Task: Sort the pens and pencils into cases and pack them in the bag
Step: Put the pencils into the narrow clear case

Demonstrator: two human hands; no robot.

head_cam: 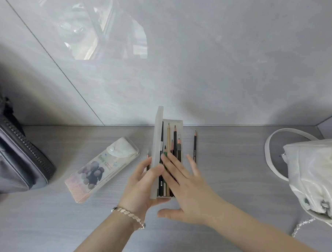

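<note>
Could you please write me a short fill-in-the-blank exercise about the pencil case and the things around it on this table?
1. The left hand holds the lid of the clear case standing ___.
2. A loose pencil lies on the table to the ___ of the case.
3. The printed pouch lies to the ___ of the case.
4. The bracelet is on the ___ wrist.

Missing words: upright, right, left, left.

"Smile" on the printed case
</note>
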